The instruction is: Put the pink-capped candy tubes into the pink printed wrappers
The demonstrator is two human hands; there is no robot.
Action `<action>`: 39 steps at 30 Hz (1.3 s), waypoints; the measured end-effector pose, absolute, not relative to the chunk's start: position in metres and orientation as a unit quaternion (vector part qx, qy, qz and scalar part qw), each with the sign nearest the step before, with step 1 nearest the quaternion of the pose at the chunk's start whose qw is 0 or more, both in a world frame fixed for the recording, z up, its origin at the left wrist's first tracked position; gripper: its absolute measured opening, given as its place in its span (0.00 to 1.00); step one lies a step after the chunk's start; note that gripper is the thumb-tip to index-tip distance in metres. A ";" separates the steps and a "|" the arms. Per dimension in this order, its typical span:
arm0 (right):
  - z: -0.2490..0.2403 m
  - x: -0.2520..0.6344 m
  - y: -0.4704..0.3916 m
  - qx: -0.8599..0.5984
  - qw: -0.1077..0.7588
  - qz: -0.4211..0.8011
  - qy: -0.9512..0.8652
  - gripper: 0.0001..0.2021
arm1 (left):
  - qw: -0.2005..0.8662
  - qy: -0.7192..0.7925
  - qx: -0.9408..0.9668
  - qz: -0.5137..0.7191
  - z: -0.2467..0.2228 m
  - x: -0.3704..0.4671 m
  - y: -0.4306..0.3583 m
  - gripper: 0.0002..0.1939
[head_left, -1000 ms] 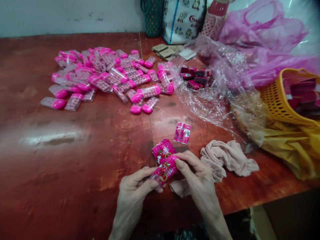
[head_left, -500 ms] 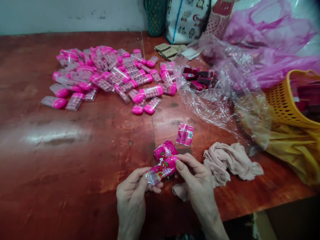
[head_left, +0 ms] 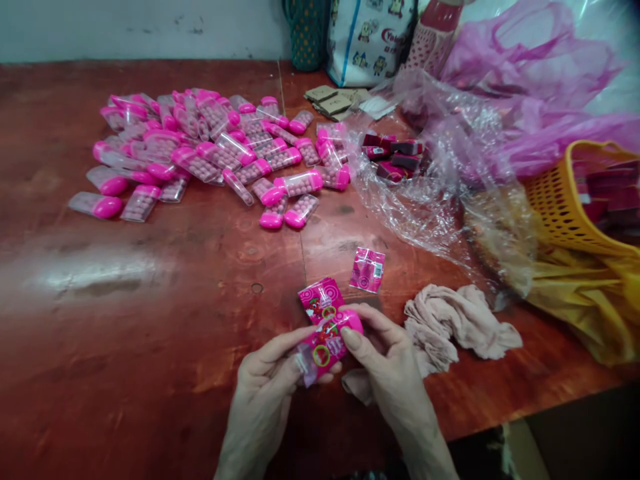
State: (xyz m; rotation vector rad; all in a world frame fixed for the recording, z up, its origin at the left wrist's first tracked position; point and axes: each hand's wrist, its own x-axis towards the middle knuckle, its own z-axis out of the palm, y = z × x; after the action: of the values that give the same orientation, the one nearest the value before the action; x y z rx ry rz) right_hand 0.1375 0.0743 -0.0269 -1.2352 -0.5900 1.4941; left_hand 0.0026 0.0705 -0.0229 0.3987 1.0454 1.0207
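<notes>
Left hand pinches the clear end, right hand grasps the capped end of 1 flat pink-capped clear-plastic container, magenta printed film over it, near centre above the red-brown wooden table. 2-ended grip probably steadies it, print up. Magenta film stack just beyond, likely for easy reach. Pink-capped clear-plastic containers piled far left, presumably leaving elbow room.

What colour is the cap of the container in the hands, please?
The cap is bright pink, seen best in the head view.
</notes>
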 end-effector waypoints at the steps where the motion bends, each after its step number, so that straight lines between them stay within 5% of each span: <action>1: -0.027 0.134 0.075 -0.500 0.551 0.639 -0.197 0.08 | 0.725 0.475 0.165 0.470 -0.024 0.008 0.069 0.10; 5: -0.026 0.118 0.072 -0.460 0.606 0.646 -0.058 0.05 | 0.694 0.496 0.100 0.513 -0.028 0.029 0.065 0.10; 15: -0.025 0.113 0.071 -0.464 0.590 0.650 -0.119 0.07 | 0.634 0.536 0.066 0.554 -0.031 0.033 0.072 0.11; 25: -0.025 0.170 0.086 -0.475 0.691 0.535 -0.106 0.06 | 0.603 0.565 0.095 0.555 -0.029 0.026 0.074 0.11; 32: -0.015 0.177 0.072 -0.555 0.518 0.598 -0.256 0.07 | 0.621 0.557 0.083 0.546 -0.027 0.027 0.077 0.13; 39: -0.001 0.154 0.074 -0.553 0.435 0.485 -0.519 0.05 | 0.662 0.539 0.086 0.513 -0.028 0.023 0.076 0.11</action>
State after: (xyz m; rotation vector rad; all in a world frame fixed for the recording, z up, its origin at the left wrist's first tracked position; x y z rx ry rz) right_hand 0.1536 0.0739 -0.0013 -1.3757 -1.2917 1.2082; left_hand 0.0225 0.0760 -0.0283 0.1955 1.2192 1.1591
